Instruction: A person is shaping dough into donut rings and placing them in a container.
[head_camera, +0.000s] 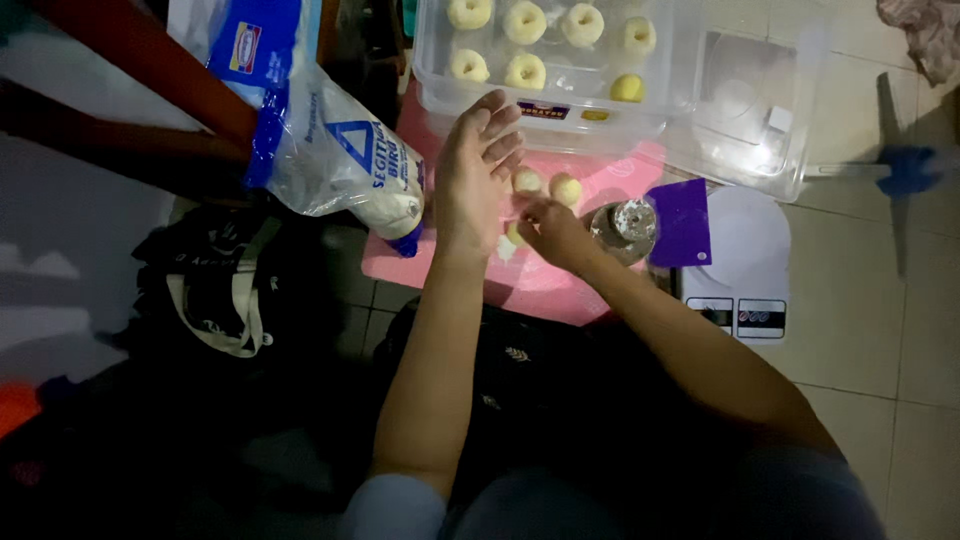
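Done: seven shaped dough rings (525, 22) sit in clear tub (440, 90) | Left: three dough balls (527, 181) on pink mat (610, 180) | left hand (478, 170) open, flat, empty | right hand (553, 232) pinching a dough piece.

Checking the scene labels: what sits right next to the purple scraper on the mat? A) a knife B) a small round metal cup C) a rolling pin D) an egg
B: a small round metal cup stands on the pink mat, just left of the purple scraper and close to the right hand; no rolling pin, knife or egg shows there.
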